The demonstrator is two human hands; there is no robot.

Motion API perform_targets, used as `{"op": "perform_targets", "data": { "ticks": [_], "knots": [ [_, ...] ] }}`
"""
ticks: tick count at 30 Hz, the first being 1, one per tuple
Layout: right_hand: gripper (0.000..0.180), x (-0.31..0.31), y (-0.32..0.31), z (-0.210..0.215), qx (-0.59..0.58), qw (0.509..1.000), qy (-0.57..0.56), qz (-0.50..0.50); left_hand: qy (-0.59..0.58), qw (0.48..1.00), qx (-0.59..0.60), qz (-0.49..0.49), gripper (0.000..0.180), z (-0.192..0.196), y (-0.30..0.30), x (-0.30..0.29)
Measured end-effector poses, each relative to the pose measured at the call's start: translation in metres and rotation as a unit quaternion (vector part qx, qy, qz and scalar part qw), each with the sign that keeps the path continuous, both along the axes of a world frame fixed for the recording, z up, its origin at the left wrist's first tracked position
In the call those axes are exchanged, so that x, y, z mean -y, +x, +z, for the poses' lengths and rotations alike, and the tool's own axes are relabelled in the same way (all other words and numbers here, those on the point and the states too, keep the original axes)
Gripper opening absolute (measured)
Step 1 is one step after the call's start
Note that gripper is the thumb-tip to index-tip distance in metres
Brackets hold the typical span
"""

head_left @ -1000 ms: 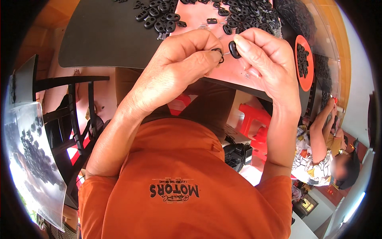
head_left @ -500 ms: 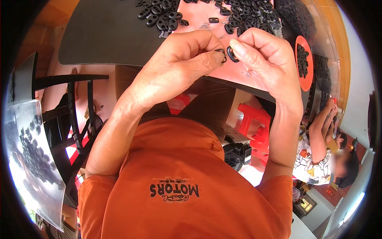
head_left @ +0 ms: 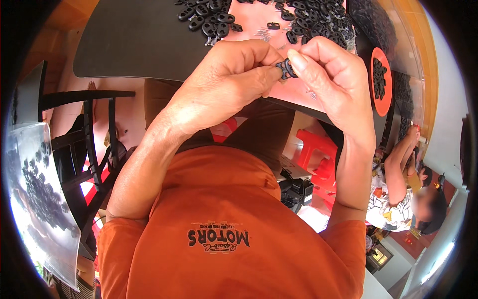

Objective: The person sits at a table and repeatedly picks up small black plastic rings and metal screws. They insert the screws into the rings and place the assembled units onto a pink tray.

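L hand (head_left: 231, 77) pinches one blk cord-lock half (head_left: 282, 70) btwn thumb & fingers; R hand (head_left: 333, 74) grips a 2nd blk piece (head_left: 291, 68), the two meeting above the pink mat (head_left: 249, 17). Can't tell if fully joined. Beyond: loose springs (head_left: 263, 34) & heaped 2-hole cord locks (head_left: 318, 22) on mat; orange dish (head_left: 382, 110) w/ small blk parts (head_left: 379, 79) to R.

Smooth plastic toggle pieces (head_left: 287, 69) (faintly glossy)
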State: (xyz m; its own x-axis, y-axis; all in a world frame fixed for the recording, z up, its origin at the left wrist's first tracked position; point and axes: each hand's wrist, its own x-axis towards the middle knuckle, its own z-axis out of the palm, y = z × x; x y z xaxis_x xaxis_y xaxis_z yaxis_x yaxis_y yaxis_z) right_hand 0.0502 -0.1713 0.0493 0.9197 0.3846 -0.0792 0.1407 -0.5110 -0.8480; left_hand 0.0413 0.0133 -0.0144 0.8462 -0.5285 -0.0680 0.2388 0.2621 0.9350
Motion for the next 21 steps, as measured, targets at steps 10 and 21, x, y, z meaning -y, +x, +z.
{"op": "perform_targets", "data": {
  "ticks": [10,21],
  "knots": [
    [0.012,-0.007,-0.006,-0.006,0.052,0.999,0.013,-0.002,-0.011,1.000,0.011,0.014,0.017,-0.001,-0.001,-0.001],
    [0.040,-0.009,-0.005,-0.035,0.459,0.875,-0.138,0.067,-0.063,0.994,-0.058,0.065,0.017,0.003,0.001,-0.006]
  ]
}}
